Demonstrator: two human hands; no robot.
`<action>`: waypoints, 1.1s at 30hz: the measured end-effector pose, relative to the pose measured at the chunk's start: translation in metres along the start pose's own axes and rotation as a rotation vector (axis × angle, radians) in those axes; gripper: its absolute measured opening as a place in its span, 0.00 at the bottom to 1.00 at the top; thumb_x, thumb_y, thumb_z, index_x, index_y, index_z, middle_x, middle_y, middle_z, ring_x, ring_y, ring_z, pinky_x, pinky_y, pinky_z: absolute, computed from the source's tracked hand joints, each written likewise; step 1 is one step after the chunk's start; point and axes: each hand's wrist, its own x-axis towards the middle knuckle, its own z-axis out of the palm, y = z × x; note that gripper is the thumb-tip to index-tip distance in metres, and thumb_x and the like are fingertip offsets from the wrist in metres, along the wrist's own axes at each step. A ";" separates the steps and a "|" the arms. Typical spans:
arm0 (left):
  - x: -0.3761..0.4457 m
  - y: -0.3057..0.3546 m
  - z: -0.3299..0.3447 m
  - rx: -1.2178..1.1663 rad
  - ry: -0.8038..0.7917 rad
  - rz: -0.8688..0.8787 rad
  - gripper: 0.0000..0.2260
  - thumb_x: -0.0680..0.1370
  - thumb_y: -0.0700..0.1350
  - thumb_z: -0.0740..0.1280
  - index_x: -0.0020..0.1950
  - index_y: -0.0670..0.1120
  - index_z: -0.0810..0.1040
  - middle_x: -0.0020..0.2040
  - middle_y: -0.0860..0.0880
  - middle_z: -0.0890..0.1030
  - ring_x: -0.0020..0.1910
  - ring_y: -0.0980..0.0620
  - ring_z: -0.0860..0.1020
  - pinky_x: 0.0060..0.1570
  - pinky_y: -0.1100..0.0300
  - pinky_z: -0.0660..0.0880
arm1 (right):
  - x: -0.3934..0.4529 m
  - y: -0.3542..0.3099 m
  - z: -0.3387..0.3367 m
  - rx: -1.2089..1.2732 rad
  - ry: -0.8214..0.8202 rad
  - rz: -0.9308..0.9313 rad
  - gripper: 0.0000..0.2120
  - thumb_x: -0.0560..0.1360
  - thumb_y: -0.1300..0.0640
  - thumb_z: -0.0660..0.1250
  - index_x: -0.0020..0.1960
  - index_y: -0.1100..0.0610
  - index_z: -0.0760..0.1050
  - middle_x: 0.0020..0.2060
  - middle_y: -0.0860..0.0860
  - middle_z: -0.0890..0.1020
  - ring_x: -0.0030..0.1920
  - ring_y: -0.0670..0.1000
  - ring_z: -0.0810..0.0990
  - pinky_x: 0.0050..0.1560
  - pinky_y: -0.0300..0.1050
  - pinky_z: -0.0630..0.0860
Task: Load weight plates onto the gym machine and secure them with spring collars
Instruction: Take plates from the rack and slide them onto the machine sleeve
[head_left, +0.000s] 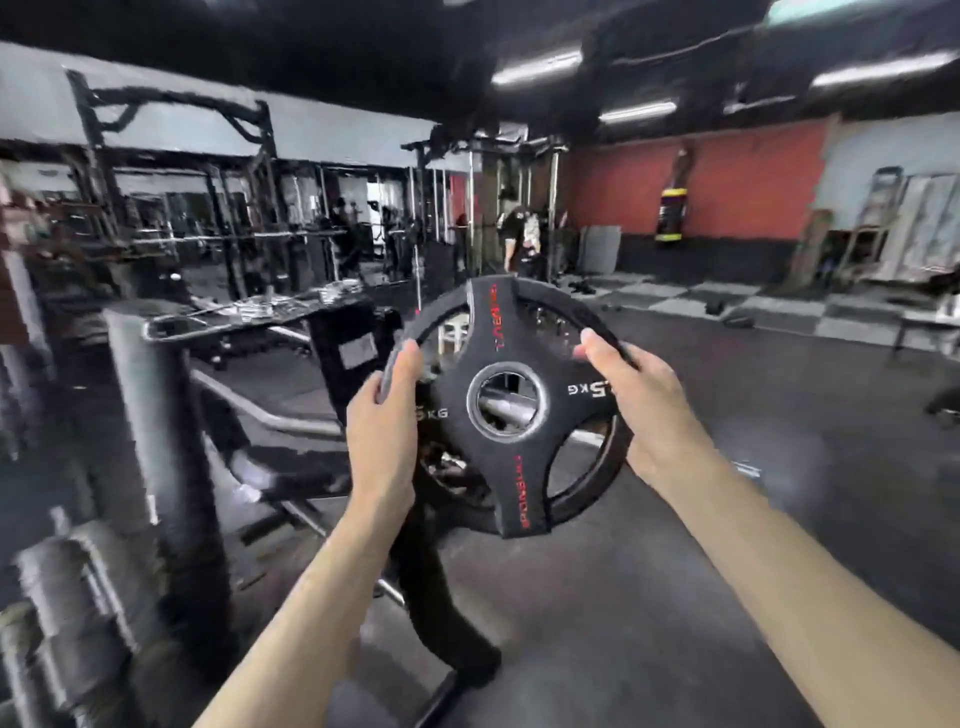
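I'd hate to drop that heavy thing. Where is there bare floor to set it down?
Bare dark floor lies right of the weight plate, up to the checkered mats. Left is crowded: machine frame, bench. Both hands grip the rim.

Dim hall, lit from overhead: your ceiling strip lights (540, 66) blow out white against the black ceiling. Light falls soft and even on your left hand (382, 415) and right hand (641, 400); both read sharp enough, with faint smear at the fingertips. The weight plate (511, 405) between your fingers is fairly crisp, lettering partly legible. Beyond your fingers everything smears: racks (171, 208) and red wall (727, 182) streak. Edges bow with wide-angle distortion; the lower left breaks into blocky artefacts.
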 end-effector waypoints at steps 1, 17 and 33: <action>-0.007 -0.006 0.027 0.007 -0.031 0.001 0.29 0.73 0.67 0.69 0.48 0.39 0.80 0.41 0.50 0.84 0.44 0.56 0.77 0.52 0.52 0.76 | 0.004 -0.003 -0.029 -0.013 0.043 -0.005 0.13 0.72 0.44 0.74 0.45 0.55 0.85 0.42 0.53 0.86 0.44 0.53 0.83 0.59 0.63 0.79; -0.096 -0.073 0.235 0.392 -0.379 0.113 0.32 0.75 0.68 0.63 0.44 0.36 0.73 0.36 0.40 0.79 0.37 0.41 0.77 0.43 0.47 0.76 | 0.031 0.046 -0.279 0.050 0.272 0.161 0.11 0.81 0.52 0.67 0.57 0.58 0.80 0.39 0.53 0.83 0.32 0.47 0.81 0.31 0.40 0.78; -0.095 -0.091 0.236 0.677 -0.539 0.229 0.25 0.75 0.68 0.59 0.40 0.47 0.78 0.35 0.48 0.83 0.38 0.47 0.83 0.46 0.42 0.81 | 0.063 0.118 -0.287 0.033 0.116 0.448 0.22 0.81 0.38 0.60 0.53 0.57 0.77 0.46 0.57 0.84 0.52 0.59 0.82 0.57 0.54 0.77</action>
